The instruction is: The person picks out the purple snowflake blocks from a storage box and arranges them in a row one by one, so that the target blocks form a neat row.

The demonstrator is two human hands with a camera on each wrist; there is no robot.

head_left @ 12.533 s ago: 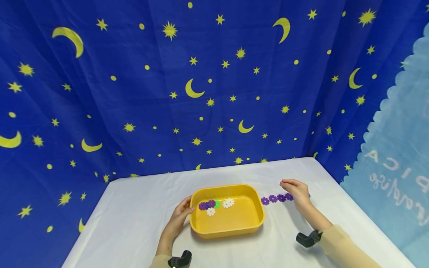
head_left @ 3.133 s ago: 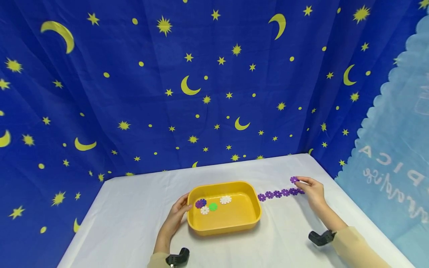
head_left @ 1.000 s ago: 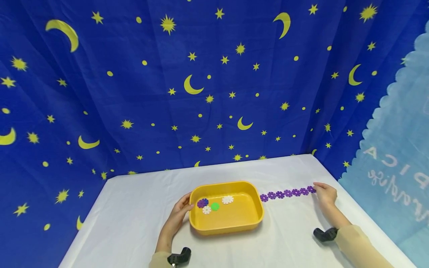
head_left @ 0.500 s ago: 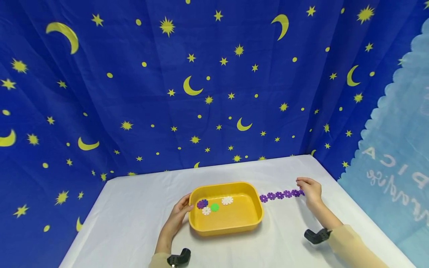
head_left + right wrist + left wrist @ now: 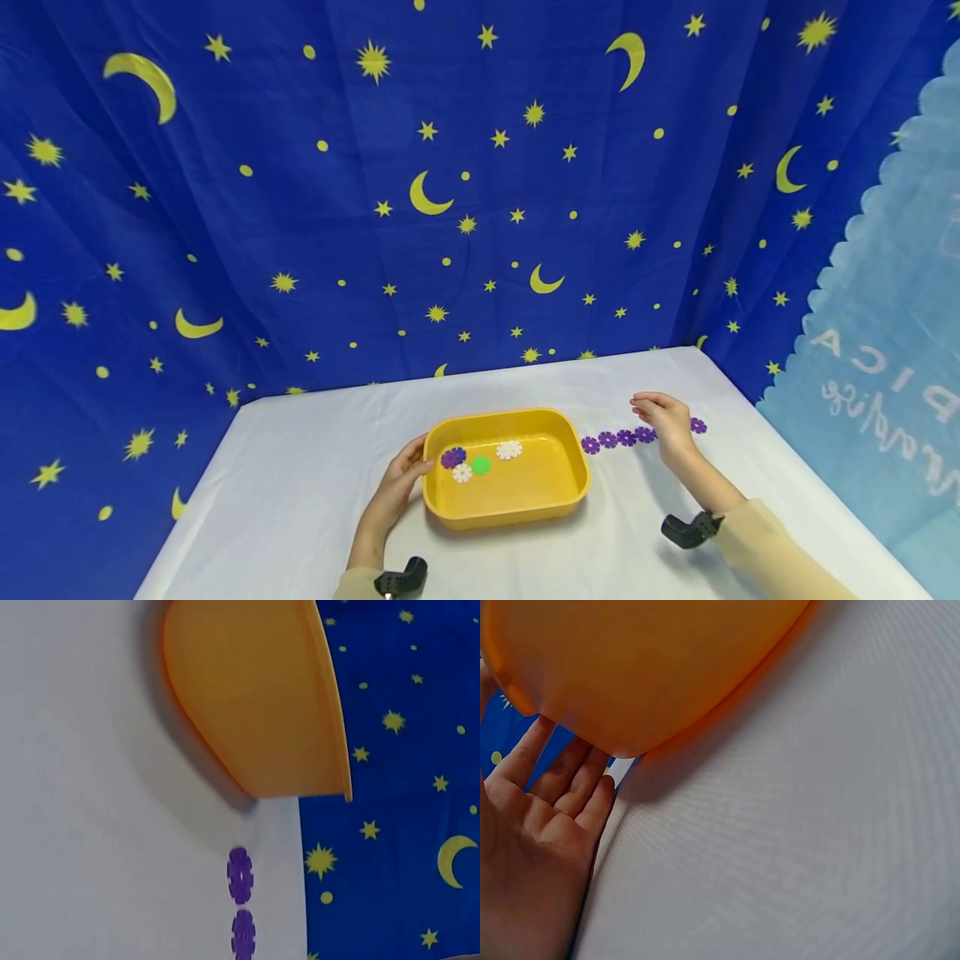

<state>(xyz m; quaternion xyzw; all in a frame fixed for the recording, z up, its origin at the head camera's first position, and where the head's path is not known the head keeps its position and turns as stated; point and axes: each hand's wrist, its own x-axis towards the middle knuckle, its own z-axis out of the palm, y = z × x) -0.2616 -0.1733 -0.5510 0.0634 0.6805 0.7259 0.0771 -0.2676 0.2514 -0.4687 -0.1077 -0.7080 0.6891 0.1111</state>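
Note:
My left hand [image 5: 400, 482] grips the left end of the yellow tub [image 5: 510, 517], its thumb over the rim and its fingers against the outer wall. The left wrist view shows those fingers [image 5: 585, 791] at the tub's side. My right hand [image 5: 666, 423] hovers above a row of purple flower-shaped discs [image 5: 608, 440], fingertips loosely together and nothing visible between them. It hides part of the row, whose far disc [image 5: 698, 426] shows to its right. In the right wrist view, two purple discs [image 5: 240, 875] lie beyond the tub's corner.
Inside the tub lie a purple disc and a blue disc [image 5: 454, 457] overlapping, a white disc [image 5: 462, 473], a green disc [image 5: 481, 465] and overlapping white discs [image 5: 508, 450]. A white cloth [image 5: 322, 433] covers the table. Behind hangs a blue curtain [image 5: 360, 250] with stars and moons.
Over the last seconds my right hand placed a purple disc at the row's right end, let go and moved left over the row. My left hand has stayed on the tub.

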